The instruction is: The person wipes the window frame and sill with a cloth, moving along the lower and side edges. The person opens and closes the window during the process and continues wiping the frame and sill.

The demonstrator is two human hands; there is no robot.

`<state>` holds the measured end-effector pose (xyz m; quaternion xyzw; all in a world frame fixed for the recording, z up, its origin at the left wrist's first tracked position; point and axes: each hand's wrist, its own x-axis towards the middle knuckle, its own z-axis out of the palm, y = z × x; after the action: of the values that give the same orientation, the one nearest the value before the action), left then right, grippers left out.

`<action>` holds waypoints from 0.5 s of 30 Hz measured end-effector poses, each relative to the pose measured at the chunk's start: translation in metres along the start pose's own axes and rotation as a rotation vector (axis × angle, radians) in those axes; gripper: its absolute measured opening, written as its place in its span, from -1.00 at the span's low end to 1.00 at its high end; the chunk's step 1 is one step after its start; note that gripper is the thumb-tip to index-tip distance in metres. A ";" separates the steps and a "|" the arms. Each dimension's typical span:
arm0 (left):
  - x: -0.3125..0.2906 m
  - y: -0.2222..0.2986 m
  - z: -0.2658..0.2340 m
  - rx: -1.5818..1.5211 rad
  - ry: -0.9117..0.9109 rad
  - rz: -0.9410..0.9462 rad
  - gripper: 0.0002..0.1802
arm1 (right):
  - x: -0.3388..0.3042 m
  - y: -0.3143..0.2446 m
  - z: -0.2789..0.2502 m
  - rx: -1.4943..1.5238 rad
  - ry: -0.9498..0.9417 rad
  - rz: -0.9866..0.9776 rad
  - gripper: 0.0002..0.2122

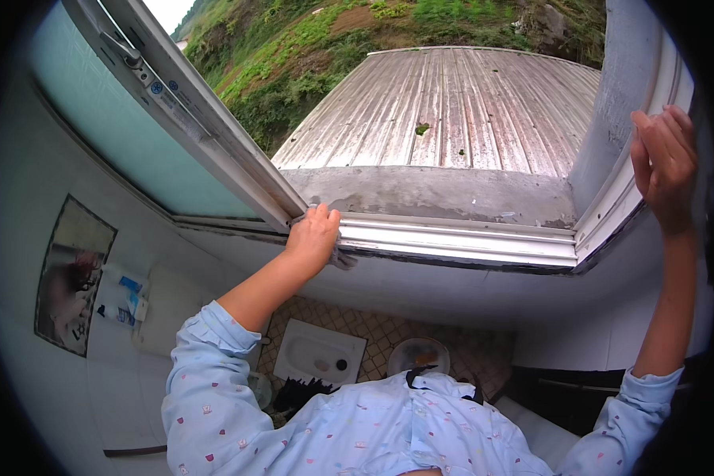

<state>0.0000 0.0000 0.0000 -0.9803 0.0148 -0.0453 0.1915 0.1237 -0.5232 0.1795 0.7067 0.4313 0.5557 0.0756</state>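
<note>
My left hand [312, 238] is closed over a dark grey cloth [343, 258] at the window's lower track. Only bits of the cloth show past my fingers and below the sill edge. Beside that hand stands the lower corner of the sliding window sash [214, 143], pushed to the left with its frosted pane. White metal rails of the bottom track [460, 241] run off to the right. Higher up, my right hand [665, 163] grips the right side of the window frame [623, 194] with bent fingers; part of its hold is hidden.
Outside lie a concrete ledge [444, 190] and a ribbed metal roof [452, 111], with a green slope beyond. Below me are a squat toilet [317, 349], a round white basin [401, 355] and a tiled floor [484, 353]. A poster [71, 278] hangs on the left wall.
</note>
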 end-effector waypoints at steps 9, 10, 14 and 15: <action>-0.075 -0.056 -0.058 -0.182 0.222 -0.175 -0.48 | 0.007 -0.006 -0.007 -0.015 0.026 0.015 -0.89; -0.080 -0.067 -0.063 -0.151 0.211 -0.221 -0.50 | 0.005 -0.006 -0.003 -0.040 0.059 0.009 -0.91; -0.090 -0.087 -0.081 -0.238 0.345 -0.279 -0.69 | 0.002 -0.006 0.000 -0.042 0.036 0.031 -0.91; -0.090 -0.085 -0.085 -0.274 0.388 -0.284 -0.73 | 0.003 -0.007 0.000 -0.042 0.040 0.030 -0.92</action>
<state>-0.0966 0.0510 0.1030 -0.9624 -0.0802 -0.2562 0.0426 0.1198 -0.5169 0.1776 0.6999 0.4104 0.5799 0.0735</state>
